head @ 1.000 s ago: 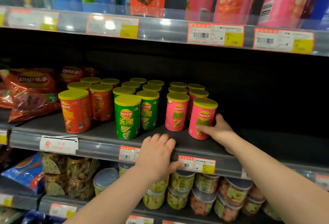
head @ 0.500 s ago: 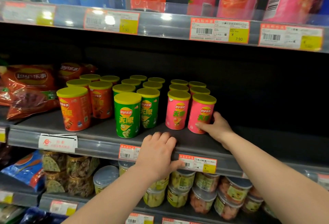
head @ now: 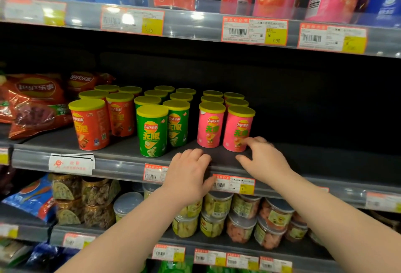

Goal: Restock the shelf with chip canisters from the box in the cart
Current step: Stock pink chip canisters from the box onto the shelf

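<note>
On shelf edge (head: 121, 164), left hand (head: 186, 175) rests; right hand (head: 263, 162) touches pink canister (head: 237, 129).

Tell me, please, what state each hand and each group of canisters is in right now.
Left hand: open, resting on the shelf edge.
Right hand: open, fingertips at base of front pink canister.
Orange canisters: upright, lidded.
Green canisters: upright, lidded.
Pink canisters: upright, lidded.
</note>
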